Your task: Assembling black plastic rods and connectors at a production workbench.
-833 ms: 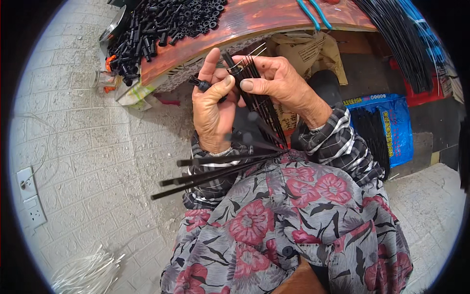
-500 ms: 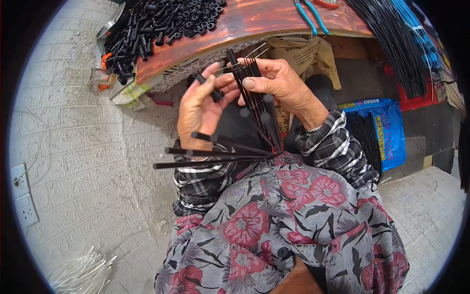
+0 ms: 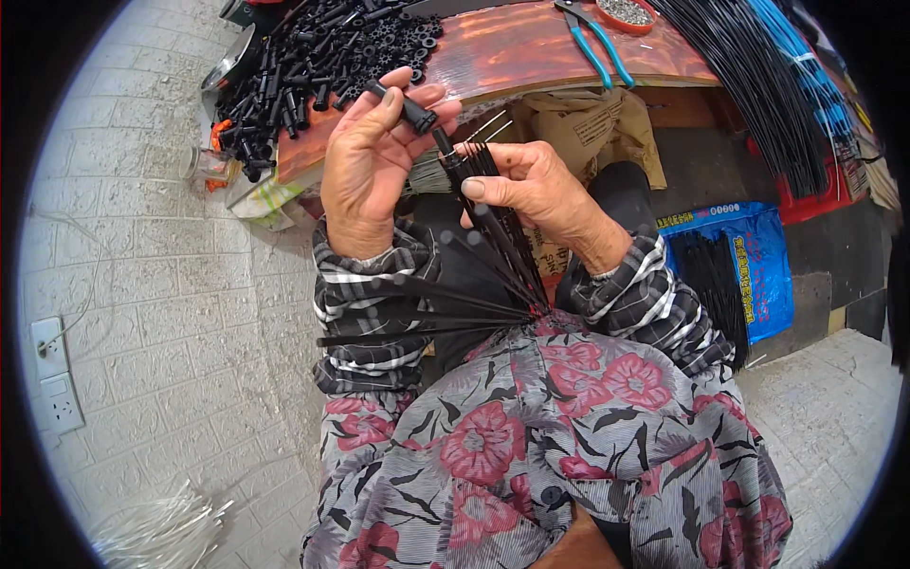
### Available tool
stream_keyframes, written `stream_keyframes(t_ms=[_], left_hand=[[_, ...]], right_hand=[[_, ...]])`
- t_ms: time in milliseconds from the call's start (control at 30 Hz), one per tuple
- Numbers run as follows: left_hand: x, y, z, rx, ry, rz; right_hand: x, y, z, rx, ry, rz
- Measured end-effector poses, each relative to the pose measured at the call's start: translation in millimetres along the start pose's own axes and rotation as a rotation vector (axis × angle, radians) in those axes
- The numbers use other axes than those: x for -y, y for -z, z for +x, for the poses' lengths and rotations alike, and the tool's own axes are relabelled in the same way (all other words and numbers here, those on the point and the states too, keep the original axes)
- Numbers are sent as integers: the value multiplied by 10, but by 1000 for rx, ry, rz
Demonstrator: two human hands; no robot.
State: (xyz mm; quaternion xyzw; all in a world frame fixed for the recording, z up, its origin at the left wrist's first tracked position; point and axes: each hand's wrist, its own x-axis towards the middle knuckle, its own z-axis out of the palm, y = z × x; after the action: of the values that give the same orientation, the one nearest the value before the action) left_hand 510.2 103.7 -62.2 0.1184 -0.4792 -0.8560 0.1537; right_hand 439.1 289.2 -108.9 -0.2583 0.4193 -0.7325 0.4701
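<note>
My left hand point(image 3: 360, 180), palm turned up, pinches a black tubular plastic fitting point(image 3: 418, 116) between thumb and fingers. Its lower end is right by the tip of a black shaft point(image 3: 442, 141); whether the two touch I cannot tell. The shaft belongs to what looks like an umbrella frame point(image 3: 507, 248), a bundle of thin dark ribs with wire ends. Around the upper part of this bundle my right hand point(image 3: 545, 190) is closed, thumb on top. Several black rods point(image 3: 436, 318) fan out leftward from the frame's lower end, by my lap.
A reddish wooden table point(image 3: 502, 47) ahead bears a heap of black plastic parts point(image 3: 313, 71), blue-handled pliers point(image 3: 595, 47) and a red dish point(image 3: 627, 13) of small metal pieces. Bundled black rods point(image 3: 749, 85) lie at right, above a blue bag point(image 3: 763, 275). White strips point(image 3: 166, 531) lie lower left.
My left hand has moved up and away from me, turning the fitting so that its end comes up to the shaft's tip. My right hand keeps its hold, slightly lower in view.
</note>
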Motion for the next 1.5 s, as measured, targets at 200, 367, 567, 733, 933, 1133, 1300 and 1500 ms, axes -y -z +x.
stream_keyframes(t_ms=[200, 367, 567, 733, 933, 1133, 1300, 1500], left_hand=[[42, -13, 60, 98, 33, 12], [44, 6, 69, 124, 29, -106], [78, 22, 107, 83, 23, -64], [78, 1, 98, 51, 15, 0], [128, -67, 95, 28, 19, 154], [81, -22, 69, 30, 75, 219], [98, 41, 92, 49, 62, 233], [163, 51, 149, 26, 51, 228]], right_hand=[[-16, 72, 4, -31, 19, -15], [-98, 72, 63, -31, 0, 13], [-112, 85, 82, -28, 23, 26], [-95, 47, 80, -30, 15, 29], [-115, 86, 80, -39, 29, 15], [-141, 117, 96, -28, 66, -10], [-23, 90, 59, -38, -18, -14], [-38, 110, 52, -29, 9, 16]])
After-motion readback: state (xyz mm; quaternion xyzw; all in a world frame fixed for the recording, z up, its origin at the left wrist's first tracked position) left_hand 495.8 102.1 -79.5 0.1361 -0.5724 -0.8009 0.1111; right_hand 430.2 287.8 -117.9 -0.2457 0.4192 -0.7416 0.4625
